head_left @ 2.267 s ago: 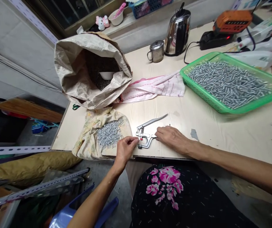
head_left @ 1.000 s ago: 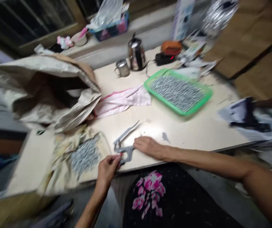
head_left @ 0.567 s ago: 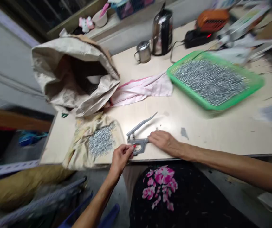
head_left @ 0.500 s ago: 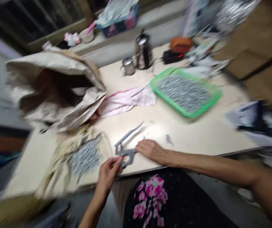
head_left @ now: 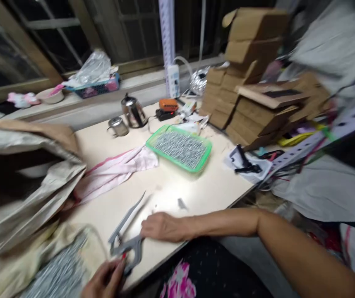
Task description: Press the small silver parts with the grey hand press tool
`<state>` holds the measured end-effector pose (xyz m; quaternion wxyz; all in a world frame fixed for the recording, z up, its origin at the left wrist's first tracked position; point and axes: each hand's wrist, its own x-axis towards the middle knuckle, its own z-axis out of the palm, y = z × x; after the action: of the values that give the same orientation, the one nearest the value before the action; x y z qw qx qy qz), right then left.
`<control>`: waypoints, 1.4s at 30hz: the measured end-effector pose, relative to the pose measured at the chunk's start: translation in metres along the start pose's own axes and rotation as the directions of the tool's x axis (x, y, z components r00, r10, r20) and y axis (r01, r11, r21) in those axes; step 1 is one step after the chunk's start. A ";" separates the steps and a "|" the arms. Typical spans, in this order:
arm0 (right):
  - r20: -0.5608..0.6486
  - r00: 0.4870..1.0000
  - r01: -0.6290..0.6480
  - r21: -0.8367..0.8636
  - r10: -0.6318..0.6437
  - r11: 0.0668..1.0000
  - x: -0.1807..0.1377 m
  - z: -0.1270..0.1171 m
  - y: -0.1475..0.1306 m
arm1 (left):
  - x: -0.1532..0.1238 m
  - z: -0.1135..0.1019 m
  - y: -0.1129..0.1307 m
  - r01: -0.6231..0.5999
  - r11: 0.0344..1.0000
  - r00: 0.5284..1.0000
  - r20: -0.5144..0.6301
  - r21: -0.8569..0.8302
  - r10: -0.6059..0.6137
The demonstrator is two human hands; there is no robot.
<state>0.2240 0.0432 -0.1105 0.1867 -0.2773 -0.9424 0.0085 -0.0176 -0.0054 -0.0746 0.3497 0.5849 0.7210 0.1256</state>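
Observation:
A grey tool (head_left: 137, 249) with a looped, pistol-like grip and a long thin lever lies at the table's front edge. The lever stands angled up and away from its body. My left hand (head_left: 104, 278) is closed in a pinch at the tool's lower side, beside a small red spot. On the other side, my right hand (head_left: 163, 227) rests low on the table with curled fingers around the tool's end; its fingertips are hidden. To the left, a pile of thin metal pins or nails (head_left: 61, 265) lies on a cream cloth (head_left: 95, 244).
A green-rimmed tray (head_left: 200, 165) full of similar metal pieces stands mid-table. Behind are a steel kettle (head_left: 133, 111), a metal cup (head_left: 118, 126) and an orange-and-black device (head_left: 167, 106). A large open sack (head_left: 50, 186) flanks the left, cardboard boxes (head_left: 252, 111) the right. Black tools (head_left: 246, 162) lie on paper.
My view has swung to the right, bringing the boxes and black tools into sight. Both hands stay at the grey tool, which looks the same.

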 end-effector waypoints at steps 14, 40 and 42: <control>0.061 0.985 -0.173 0.252 0.163 0.952 -0.001 -0.004 -0.002 | -0.015 0.011 0.002 0.129 0.899 0.992 0.069 -0.418 -0.110; 0.142 0.987 -0.060 -0.105 0.074 0.993 0.054 0.001 0.053 | -0.018 0.010 0.011 0.082 0.996 0.995 0.059 -0.023 -0.081; 0.165 0.983 -0.065 -0.084 0.078 0.994 0.054 0.000 0.052 | -0.020 0.010 0.010 0.102 0.994 0.993 0.065 -0.051 -0.098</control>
<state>0.2088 0.1161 -0.0982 0.0952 -0.3164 -0.9438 0.0013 -0.0025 -0.0233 -0.0685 0.3937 0.5420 0.7344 0.1091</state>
